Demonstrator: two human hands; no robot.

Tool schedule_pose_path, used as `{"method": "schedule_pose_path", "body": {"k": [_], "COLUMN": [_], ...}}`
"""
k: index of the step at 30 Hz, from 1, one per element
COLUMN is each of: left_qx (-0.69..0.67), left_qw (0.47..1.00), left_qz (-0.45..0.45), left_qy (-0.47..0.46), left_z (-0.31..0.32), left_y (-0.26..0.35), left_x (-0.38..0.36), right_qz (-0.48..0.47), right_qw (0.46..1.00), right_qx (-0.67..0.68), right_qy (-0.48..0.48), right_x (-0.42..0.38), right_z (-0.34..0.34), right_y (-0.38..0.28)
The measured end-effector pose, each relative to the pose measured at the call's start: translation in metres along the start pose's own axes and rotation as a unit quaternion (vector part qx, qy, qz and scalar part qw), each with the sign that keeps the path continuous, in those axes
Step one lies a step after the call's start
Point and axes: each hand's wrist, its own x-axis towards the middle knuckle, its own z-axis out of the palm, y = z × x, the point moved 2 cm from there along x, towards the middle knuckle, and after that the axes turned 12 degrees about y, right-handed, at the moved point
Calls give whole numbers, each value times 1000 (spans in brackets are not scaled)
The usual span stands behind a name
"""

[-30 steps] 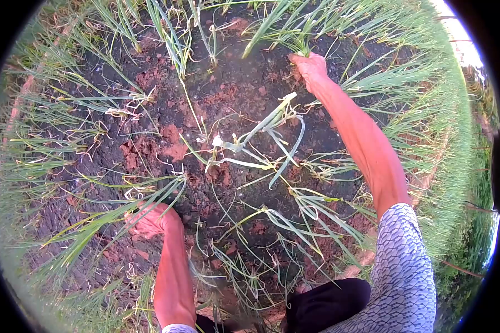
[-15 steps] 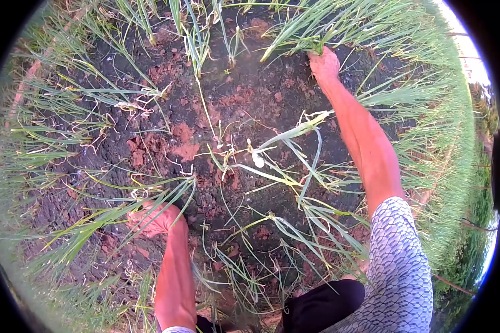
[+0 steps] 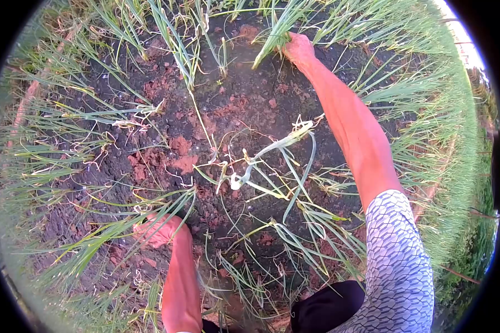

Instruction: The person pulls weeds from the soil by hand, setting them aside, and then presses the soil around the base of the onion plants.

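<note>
Both hands grip green onion plants.
Right hand [image 3: 298, 49] clutches a tall green onion clump [image 3: 278, 25]; left hand [image 3: 156, 230] grasps long green leaves [image 3: 122, 230]; a pulled white-bulbed onion [image 3: 261, 158] lies between.

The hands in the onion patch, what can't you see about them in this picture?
Head view:
- Right hand: its fingers are buried in a clump of green onion leaves.
- Left hand: leaves cross it; its grip cannot be told.
- Pulled onion plant: the bulb end is too small to make out.
</note>
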Motion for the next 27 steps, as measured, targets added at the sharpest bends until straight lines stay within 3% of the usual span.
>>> {"method": "schedule_pose_path", "body": {"k": [3,4,6,7,8,9,11,13,14,15,19,25,27], "left_qx": [-47,178,256,327,395,500,678,715,681,680,574,402,342], "left_qw": [999,982,966,941,907,851,692,632,670,673,769,880,909], "left_qz": [-5,11,43,77,109,153,236,270,264,263,241,199,182], "left_qy": [12,58,7,-46,-98,-40,74,128,129,129,144,156,154], "left_z": [0,-3,-11,-16,-21,-28,-36,-41,-44,-44,-47,-48,-48], "left_y": [-7,-10,-6,-2,-1,0,2,7,10,12,19,19,17], "left_x": [0,-2,-5,-5,-5,-4,-10,-18,-19,-18,-16,-8,-7], "right_qz": [-1,16,6,-22,-46,-16,16,16,13,12,71,77,108], "right_qw": [999,998,992,998,992,996,997,994,992,990,989,990,975], "right_qx": [-33,-51,119,15,-91,-55,-40,-72,-84,-95,-16,3,153], "right_qy": [15,17,42,58,77,71,71,84,92,101,127,117,123], "right_x": [8,13,51,39,27,24,14,5,4,4,3,1,5], "right_z": [13,16,68,57,46,45,32,19,18,18,18,14,25], "right_y": [-4,-2,52,32,12,8,-3,-13,-15,-15,-10,-13,5]}}
